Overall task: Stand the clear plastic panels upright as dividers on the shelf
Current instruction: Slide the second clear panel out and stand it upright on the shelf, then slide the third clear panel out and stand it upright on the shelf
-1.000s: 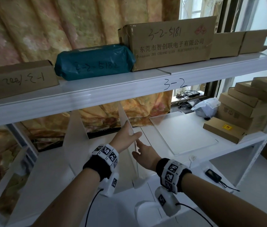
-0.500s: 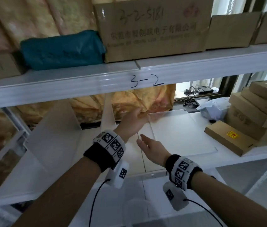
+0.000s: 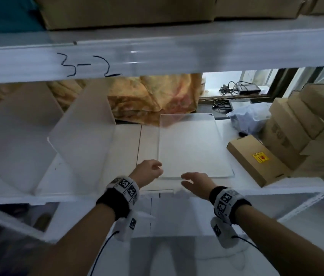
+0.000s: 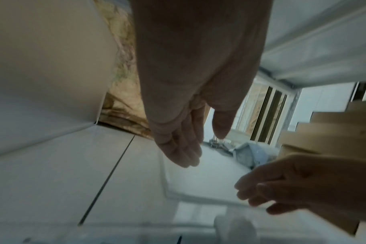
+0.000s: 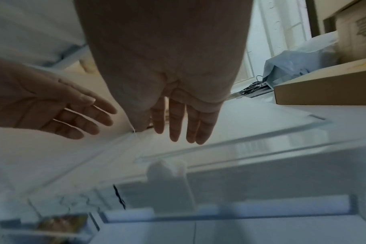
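Note:
Two frosted clear panels stand upright on the white shelf (image 3: 97, 193) at the left, the outer panel (image 3: 13, 140) and the inner panel (image 3: 83, 132). A third clear panel (image 3: 193, 148) lies flat on the shelf in the middle. My left hand (image 3: 158, 169) hovers at that panel's front left corner with relaxed fingers and holds nothing. My right hand (image 3: 187, 179) is just above its front edge, fingers straight and empty. The left wrist view shows the left hand (image 4: 190, 158) open over the flat panel (image 4: 198, 184). In the right wrist view the right hand (image 5: 178, 132) is open above the flat panel (image 5: 261, 125).
A flat brown box with a yellow label (image 3: 256, 158) lies right of the flat panel, with a stack of cardboard boxes (image 3: 296, 124) and a plastic bag (image 3: 250, 116) behind it. The upper shelf beam (image 3: 177, 54), marked 3-2, hangs overhead. A small white piece (image 5: 169, 173) sits at the shelf's front edge.
Both hands have left the inner upright panel and moved right and down to the front edge of the flat panel. The head view has dropped and come closer to the shelf.

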Demonstrator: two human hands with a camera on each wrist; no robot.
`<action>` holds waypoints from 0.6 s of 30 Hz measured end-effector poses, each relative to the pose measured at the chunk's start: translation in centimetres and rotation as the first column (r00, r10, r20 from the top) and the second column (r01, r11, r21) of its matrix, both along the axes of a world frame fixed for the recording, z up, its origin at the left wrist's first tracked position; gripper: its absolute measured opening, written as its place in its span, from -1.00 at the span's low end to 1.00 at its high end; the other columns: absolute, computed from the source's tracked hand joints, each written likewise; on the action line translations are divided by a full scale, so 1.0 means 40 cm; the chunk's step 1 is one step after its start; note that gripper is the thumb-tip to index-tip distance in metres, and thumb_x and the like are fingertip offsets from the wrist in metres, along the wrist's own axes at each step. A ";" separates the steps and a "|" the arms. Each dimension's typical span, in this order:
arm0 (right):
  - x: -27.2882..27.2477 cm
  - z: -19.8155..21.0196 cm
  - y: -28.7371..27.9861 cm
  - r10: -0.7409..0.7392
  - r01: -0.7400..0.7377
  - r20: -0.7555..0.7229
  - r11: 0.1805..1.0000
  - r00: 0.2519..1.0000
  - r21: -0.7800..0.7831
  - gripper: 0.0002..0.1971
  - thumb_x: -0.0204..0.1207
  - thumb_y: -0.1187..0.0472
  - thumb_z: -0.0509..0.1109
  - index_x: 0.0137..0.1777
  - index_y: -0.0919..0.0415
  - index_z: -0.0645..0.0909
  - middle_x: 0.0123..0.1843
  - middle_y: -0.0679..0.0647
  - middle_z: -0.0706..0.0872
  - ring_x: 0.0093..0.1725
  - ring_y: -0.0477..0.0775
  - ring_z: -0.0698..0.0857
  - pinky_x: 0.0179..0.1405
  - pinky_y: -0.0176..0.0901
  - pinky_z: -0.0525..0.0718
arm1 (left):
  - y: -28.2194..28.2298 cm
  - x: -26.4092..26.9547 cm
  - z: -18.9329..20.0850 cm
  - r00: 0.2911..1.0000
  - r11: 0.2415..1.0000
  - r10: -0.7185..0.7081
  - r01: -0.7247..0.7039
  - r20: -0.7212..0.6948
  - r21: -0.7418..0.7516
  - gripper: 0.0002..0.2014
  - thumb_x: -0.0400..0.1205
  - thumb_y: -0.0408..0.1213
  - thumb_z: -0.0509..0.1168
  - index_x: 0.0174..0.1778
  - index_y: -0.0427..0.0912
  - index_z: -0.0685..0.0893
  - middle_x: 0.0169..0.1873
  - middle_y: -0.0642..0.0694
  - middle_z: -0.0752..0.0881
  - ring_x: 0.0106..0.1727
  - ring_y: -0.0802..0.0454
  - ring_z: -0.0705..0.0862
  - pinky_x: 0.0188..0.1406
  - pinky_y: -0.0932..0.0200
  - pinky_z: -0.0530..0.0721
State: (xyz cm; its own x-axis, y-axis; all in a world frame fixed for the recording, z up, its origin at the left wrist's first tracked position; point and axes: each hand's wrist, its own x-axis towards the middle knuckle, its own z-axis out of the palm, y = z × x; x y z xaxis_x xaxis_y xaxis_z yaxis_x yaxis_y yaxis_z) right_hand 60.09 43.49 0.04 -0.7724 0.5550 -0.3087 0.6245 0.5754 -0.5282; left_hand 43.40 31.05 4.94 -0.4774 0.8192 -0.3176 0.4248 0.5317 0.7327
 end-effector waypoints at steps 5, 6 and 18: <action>0.009 -0.075 0.013 0.136 -0.139 0.058 0.989 0.989 0.051 -0.61 0.57 -0.05 0.32 0.30 0.13 0.61 0.32 0.14 0.64 0.29 0.19 0.61 0.27 -0.11 0.53 | -0.019 -0.003 -0.121 0.980 0.968 -0.166 0.139 -0.114 -0.210 -0.60 0.58 -0.14 0.36 0.33 -0.16 0.61 0.19 -0.11 0.69 0.18 -0.05 0.66 0.16 0.16 0.59; 0.009 -0.085 0.019 0.145 -0.148 0.055 0.987 0.988 0.058 -0.63 0.55 -0.05 0.35 0.28 0.11 0.61 0.30 0.13 0.62 0.25 0.18 0.61 0.25 -0.10 0.55 | -0.020 -0.009 -0.140 0.974 0.962 -0.184 0.151 -0.133 -0.228 -0.60 0.57 -0.14 0.38 0.31 -0.16 0.61 0.18 -0.12 0.67 0.18 -0.05 0.65 0.15 0.17 0.58; -0.014 -0.097 0.121 0.286 -0.281 0.067 0.957 0.956 -0.071 -0.78 0.46 0.00 0.47 0.05 0.04 0.70 -0.06 0.04 0.68 -0.10 0.02 0.61 -0.07 -0.28 0.46 | 0.006 -0.094 -0.237 0.944 0.952 -0.277 0.245 -0.177 -0.183 -0.76 0.46 -0.22 0.51 -0.15 -0.12 0.56 -0.32 0.09 0.54 -0.31 0.15 0.50 -0.33 0.37 0.45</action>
